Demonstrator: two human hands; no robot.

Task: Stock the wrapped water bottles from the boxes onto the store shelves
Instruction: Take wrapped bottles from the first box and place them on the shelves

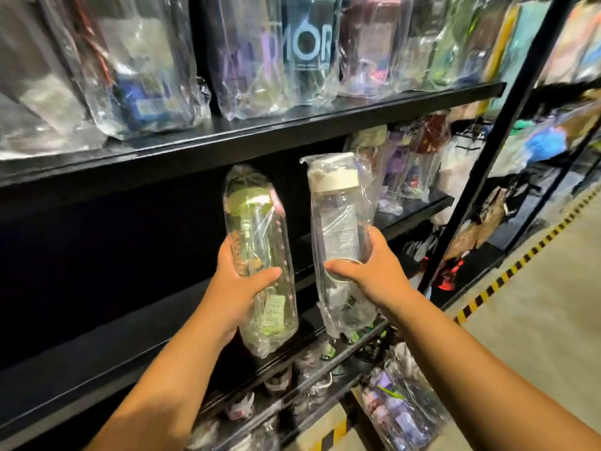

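Left hand [239,283] is curled round a green-lidded wrapped bottle [260,222], right hand [372,276] round a white-lidded bottle [338,216], both held before the middle shelf [97,356] front edge; slippage may be caused by loose wrap.

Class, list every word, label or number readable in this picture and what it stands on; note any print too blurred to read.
"MOR": pale letters on the dark wrapped bottle on the upper shelf.
Purple lettering on the neighbouring wrapped bottle: too blurred.
Paper tag on the green-lidded bottle in the left hand: too small.
Print on the white-lidded bottle in the right hand: too small.
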